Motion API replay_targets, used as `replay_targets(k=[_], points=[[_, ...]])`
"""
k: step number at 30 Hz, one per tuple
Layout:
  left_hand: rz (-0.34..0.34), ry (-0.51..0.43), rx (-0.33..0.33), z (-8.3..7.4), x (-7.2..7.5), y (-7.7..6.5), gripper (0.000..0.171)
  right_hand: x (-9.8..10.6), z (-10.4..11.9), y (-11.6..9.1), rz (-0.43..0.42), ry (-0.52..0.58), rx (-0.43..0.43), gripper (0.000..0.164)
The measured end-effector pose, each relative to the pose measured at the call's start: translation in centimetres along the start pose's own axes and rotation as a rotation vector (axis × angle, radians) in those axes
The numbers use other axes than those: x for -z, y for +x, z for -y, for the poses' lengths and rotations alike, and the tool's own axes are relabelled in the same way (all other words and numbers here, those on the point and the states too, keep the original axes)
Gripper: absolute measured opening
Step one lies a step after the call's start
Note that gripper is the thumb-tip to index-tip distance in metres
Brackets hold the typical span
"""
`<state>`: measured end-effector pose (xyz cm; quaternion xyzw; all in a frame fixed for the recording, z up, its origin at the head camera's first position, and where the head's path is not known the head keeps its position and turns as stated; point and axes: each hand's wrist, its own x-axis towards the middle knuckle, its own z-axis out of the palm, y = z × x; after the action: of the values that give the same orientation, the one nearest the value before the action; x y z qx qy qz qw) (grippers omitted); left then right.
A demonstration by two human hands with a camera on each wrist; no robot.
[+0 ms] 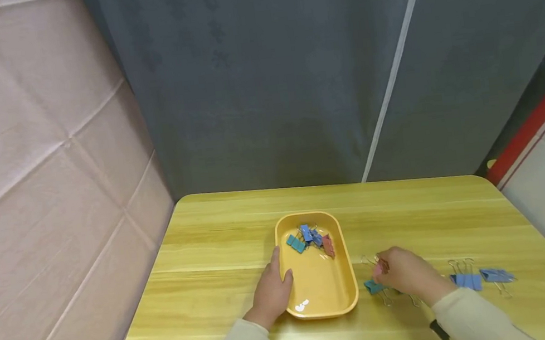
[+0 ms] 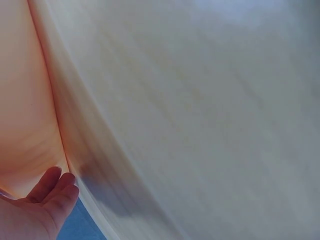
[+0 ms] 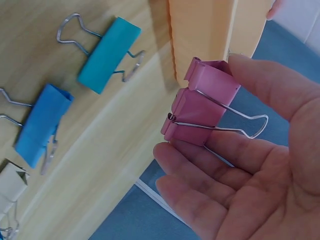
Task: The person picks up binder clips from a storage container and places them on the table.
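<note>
Pink clip: this clip (image 3: 207, 100) is just to the right of the tray (image 1: 312, 300), and the right hand (image 1: 410, 272) pinches it between thumb and fingers
Left hand: the hand (image 1: 270, 293) has its fingers almost straight and rests on the left rim of the tray
Inside the tray: toward its far end lie a small teal clip (image 1: 296, 243), two little blue clips (image 1: 308, 234) and a red clip (image 1: 329, 246), this last one near the right wall
On the table: beside the right edge of the tray lies a larger teal clip (image 3: 109, 56), then a blue clip (image 3: 44, 125) and a white clip (image 3: 12, 185); closer to the right edge of the table (image 1: 201, 256) lie two more blue clips (image 1: 467, 281)
In the way: the right wall of the tray stands between the pinched clip and those inside; in the head view, the right hand and sleeve (image 1: 470, 313) cover part of the row
Behind the far edge: a dark grey curtain (image 1: 252, 82)
</note>
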<state>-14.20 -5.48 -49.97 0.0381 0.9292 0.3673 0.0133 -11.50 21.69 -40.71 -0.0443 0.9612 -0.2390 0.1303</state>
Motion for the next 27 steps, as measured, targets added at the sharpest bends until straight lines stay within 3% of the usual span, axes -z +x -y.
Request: replay_targets(k=[13, 27], points=[[-0.011, 0.004, -0.025, 0.4, -0.3, 0.2, 0.064, -0.8, -0.9, -1.4, -0.008, 0.002, -0.011, 0.014], [-0.003, -0.010, -0.017, 0.2, 0.0, 0.1, 0.064, -1.8, -1.9, -3.0, -0.083, -0.030, -0.018, 0.014]])
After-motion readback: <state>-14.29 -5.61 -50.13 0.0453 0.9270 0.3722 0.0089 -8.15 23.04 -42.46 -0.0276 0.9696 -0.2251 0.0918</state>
